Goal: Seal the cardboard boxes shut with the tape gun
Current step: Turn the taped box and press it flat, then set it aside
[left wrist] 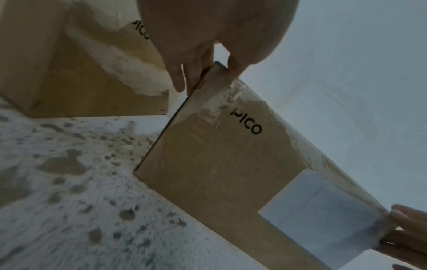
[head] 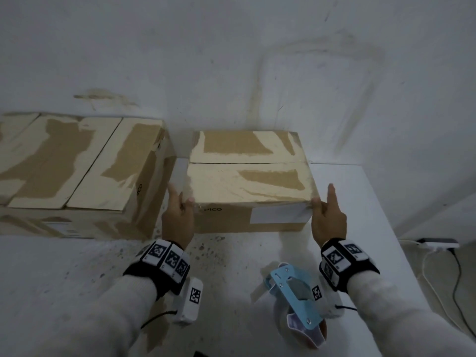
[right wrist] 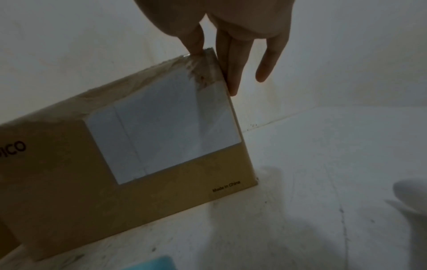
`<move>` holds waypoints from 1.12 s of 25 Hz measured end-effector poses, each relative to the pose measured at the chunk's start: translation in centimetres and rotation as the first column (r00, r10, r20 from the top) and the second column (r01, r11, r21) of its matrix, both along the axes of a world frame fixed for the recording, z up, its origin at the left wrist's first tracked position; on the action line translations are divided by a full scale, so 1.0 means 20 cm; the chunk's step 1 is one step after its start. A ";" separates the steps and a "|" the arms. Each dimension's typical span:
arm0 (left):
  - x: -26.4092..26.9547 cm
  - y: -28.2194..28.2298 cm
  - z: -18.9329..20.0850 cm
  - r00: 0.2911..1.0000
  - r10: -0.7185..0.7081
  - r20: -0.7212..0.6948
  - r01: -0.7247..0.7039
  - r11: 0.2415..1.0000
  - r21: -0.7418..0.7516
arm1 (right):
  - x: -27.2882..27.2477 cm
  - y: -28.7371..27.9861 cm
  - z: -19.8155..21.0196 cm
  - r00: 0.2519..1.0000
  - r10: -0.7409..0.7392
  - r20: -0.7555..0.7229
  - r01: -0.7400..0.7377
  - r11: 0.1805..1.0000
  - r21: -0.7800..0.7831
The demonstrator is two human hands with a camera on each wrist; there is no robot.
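Brown cardboard box (head: 247, 181), top seam untaped, sits on white table (head: 360, 202), left hand (head: 179, 215) and right hand (head: 328, 215) pinching near corners; blue tape gun (head: 293, 292) lies unheld, so flaps may gape.

A white-painted wall (head: 257, 60) rises behind the white table (head: 64, 279), marked with faint brownish smears and a curved scuff outline toward its right side. The table's top is worn, speckled with dark brown spots and patches near its front middle, cleaner toward the right edge. Past the right edge, lower down, a white power strip (head: 438, 244) lies on the pale floor (head: 453, 228), with thin cables (head: 458, 292) trailing from it. The light is dim and cool.
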State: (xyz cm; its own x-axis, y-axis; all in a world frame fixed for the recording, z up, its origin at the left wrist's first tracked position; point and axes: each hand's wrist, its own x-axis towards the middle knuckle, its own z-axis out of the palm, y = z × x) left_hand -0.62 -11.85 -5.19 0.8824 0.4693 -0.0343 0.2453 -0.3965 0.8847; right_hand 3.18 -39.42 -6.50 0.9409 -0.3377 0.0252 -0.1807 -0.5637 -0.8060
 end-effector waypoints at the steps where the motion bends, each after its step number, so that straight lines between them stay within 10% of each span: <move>1: 0.00 0.00 0.03 1.000 -0.025 -0.017 0.025 0.998 0.053 | 0.00 0.00 0.00 1.000 0.024 -0.003 -0.024 0.999 -0.028; 5: 0.07 0.05 0.13 0.969 -0.119 -0.216 0.171 0.956 0.238 | 0.10 -0.02 0.07 0.997 0.059 -0.050 -0.071 0.951 -0.302; 9: 0.27 0.06 0.16 0.902 -0.299 -0.313 0.432 0.665 0.609 | 0.30 0.21 0.23 0.925 0.361 -0.117 -0.367 0.771 -0.521; 13: 0.47 -0.05 0.16 0.763 -0.480 -0.433 0.640 0.467 0.611 | 0.42 0.56 0.21 0.694 0.583 -0.422 -0.706 0.440 -0.555; 17: 0.53 -0.05 0.06 0.686 -0.476 -0.551 0.726 0.397 0.561 | 0.47 0.62 0.10 0.625 0.573 -0.530 -0.756 0.274 -0.595; 28: 0.53 0.03 -0.01 0.805 -0.338 -0.488 0.591 0.539 0.601 | 0.52 0.15 0.10 0.790 0.385 -0.477 -0.613 0.515 -0.599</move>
State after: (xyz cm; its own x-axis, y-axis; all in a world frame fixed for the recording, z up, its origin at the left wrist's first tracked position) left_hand 9.92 -11.23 -5.37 0.9851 -0.0187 -0.1708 0.0164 -0.9792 0.2021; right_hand 13.56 -36.49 -4.49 0.9508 0.2072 -0.2302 0.1902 -0.9772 -0.0940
